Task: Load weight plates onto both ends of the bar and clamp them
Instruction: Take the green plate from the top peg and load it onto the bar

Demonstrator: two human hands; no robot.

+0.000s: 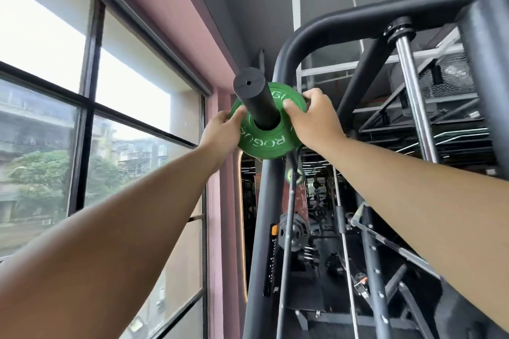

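Note:
A green weight plate [264, 143] with white lettering sits threaded on the black bar sleeve [254, 96], whose flat end points up toward me. My left hand [221, 131] grips the plate's left rim, thumb on its face. My right hand [309, 120] holds the plate's right rim, fingers curled over the upper edge. Both arms reach up and forward. No clamp is visible on the sleeve.
The black rack frame [300, 44] curves right behind the plate, with a chrome guide rod [413, 96] to the right. A large window [82, 107] fills the left. Below hang a small green plate [293, 175] and a dark plate [296, 231].

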